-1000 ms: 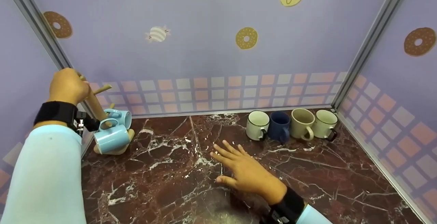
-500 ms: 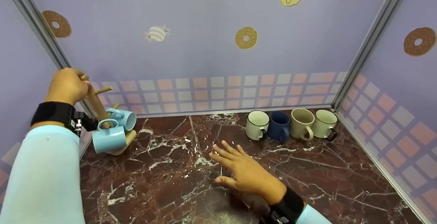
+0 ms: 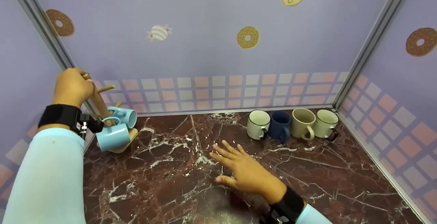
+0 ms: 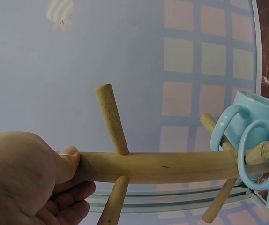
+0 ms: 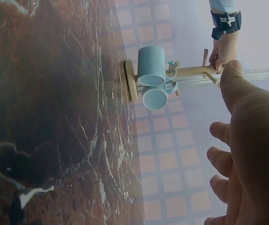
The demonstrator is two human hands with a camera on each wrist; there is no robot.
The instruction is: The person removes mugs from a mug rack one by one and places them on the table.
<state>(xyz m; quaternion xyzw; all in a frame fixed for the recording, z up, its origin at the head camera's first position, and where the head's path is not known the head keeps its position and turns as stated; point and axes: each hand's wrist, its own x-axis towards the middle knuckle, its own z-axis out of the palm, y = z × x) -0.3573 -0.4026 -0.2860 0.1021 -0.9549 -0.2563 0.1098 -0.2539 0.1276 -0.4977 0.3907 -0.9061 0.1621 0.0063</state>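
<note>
My left hand (image 3: 72, 86) grips the top of a wooden mug tree (image 4: 172, 166) at the back left of the table, thumb and fingers wrapped round its post. Two light blue mugs hang by their handles from its lower pegs: a front mug (image 3: 113, 137) and a rear mug (image 3: 128, 116). The upper pegs (image 4: 110, 117) near the hand are bare. Over the middle of the table lies my right hand (image 3: 247, 172), palm down, fingers spread, holding nothing; whether it touches the surface I cannot tell.
Several mugs stand upright in a row at the back right: a white mug (image 3: 258, 125), a blue mug (image 3: 279, 126), a beige mug (image 3: 302, 124) and another white mug (image 3: 325, 124). Patterned wall panels (image 3: 205, 56) enclose the dark marbled table (image 3: 164, 183).
In my left hand the mug tree has turned slightly and its base has shifted a little right. The rear blue mug shows more. My right hand keeps its place.
</note>
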